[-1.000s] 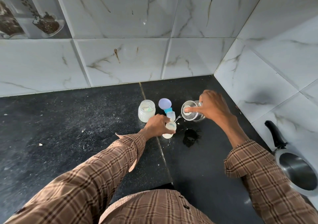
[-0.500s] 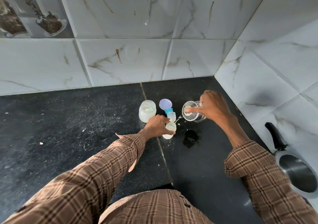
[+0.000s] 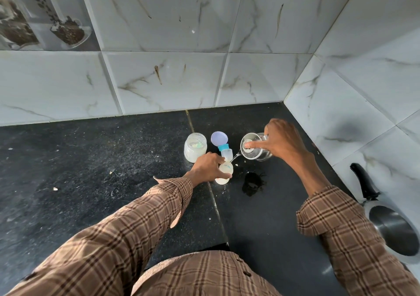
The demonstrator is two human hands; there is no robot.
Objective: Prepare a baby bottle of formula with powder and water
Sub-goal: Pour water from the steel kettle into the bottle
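Observation:
A small open baby bottle stands on the black counter, holding pale liquid. My left hand grips its side. My right hand holds a clear glass jug tilted left, with one finger pressed on its lid. A thin stream of water runs from the spout into the bottle. Just behind the bottle stands its blue-collared teat with a lilac cap. A clear jar of white powder stands to the left of that.
Marble-tiled walls close the corner behind and to the right. A dark wet patch lies on the counter right of the bottle. A steel pot with a black handle sits at the right edge. Crumbs dot the counter on the left.
Both hands hold their places and the water keeps running from the tilted jug into the bottle. Nothing else has moved.

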